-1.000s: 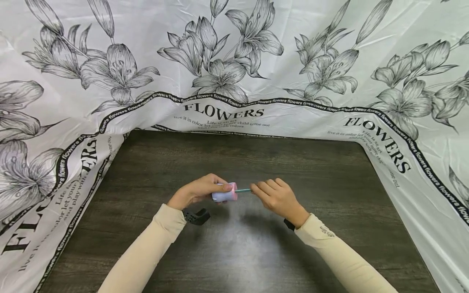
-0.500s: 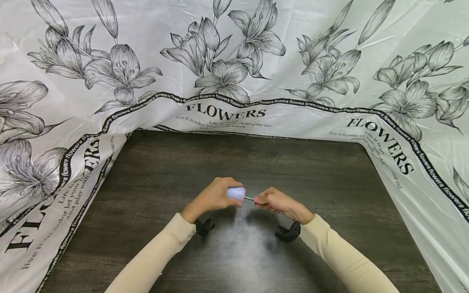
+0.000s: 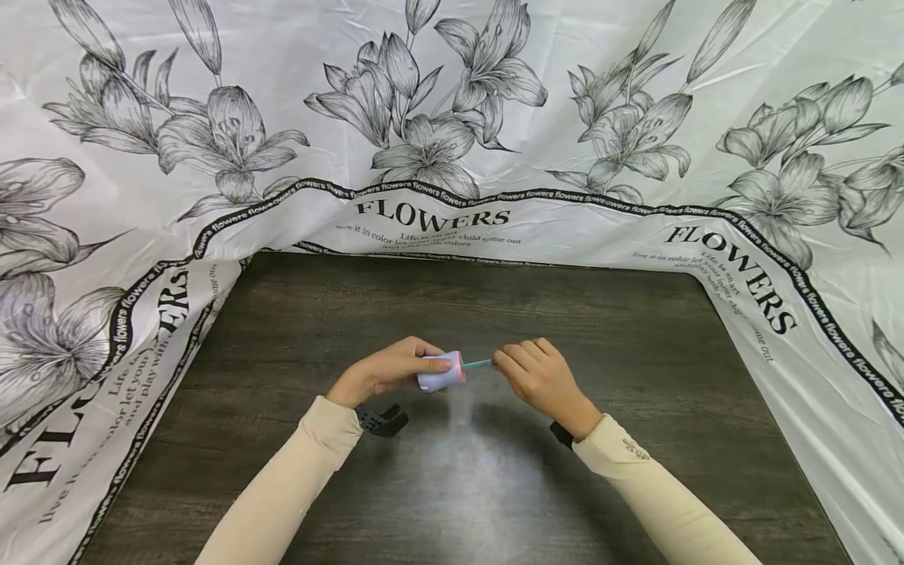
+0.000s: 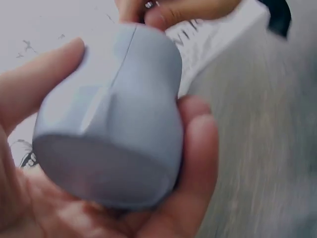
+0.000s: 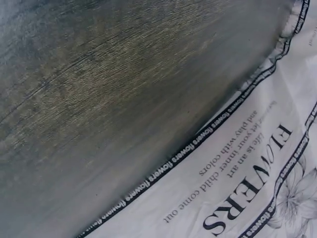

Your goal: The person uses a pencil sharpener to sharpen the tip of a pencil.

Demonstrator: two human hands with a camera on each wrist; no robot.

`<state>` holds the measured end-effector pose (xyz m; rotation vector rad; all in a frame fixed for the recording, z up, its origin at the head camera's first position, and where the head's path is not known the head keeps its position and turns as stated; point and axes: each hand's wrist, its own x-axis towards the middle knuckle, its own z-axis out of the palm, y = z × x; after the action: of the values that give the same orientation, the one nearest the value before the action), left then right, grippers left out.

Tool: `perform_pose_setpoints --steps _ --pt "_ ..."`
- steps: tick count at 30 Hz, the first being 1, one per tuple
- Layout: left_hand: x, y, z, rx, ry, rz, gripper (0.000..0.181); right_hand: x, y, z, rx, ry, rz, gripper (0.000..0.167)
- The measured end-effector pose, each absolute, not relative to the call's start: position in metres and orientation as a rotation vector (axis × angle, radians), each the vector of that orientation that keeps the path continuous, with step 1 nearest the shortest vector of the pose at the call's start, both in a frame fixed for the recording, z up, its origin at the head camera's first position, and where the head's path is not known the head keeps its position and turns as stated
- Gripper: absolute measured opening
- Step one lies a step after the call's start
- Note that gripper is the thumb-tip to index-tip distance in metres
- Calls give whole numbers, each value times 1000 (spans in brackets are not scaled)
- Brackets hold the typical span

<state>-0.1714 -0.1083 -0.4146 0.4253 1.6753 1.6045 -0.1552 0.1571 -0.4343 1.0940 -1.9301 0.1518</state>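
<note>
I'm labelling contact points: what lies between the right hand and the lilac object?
In the head view, a thin teal rod spans the gap from the right hand to the pink end of the lilac object.

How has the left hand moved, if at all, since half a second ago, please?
Yes: in the head view, the left hand has shifted left against the central FLOWERS lettering.

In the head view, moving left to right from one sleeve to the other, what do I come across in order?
Left sleeve, left hand, pale purple cup-shaped object, thin green stick, right hand, right sleeve.
</note>
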Motion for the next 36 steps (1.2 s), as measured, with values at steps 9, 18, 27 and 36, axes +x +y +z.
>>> perform_pose_setpoints --steps 9,18,27,36 --pt "-160 -89 -411 517 2256 1402 40 -146 151 -434 1144 -2553 684 20" --pt "-161 -88 -399 607 2539 1264 42 -151 154 -413 956 -2841 1056 16" --pt "-172 -105 -395 402 1836 1627 34 -160 153 -426 1111 -1950 235 20" --pt "-168 -89 -391 447 2195 1426 36 -153 147 -437 1061 -2354 707 18"
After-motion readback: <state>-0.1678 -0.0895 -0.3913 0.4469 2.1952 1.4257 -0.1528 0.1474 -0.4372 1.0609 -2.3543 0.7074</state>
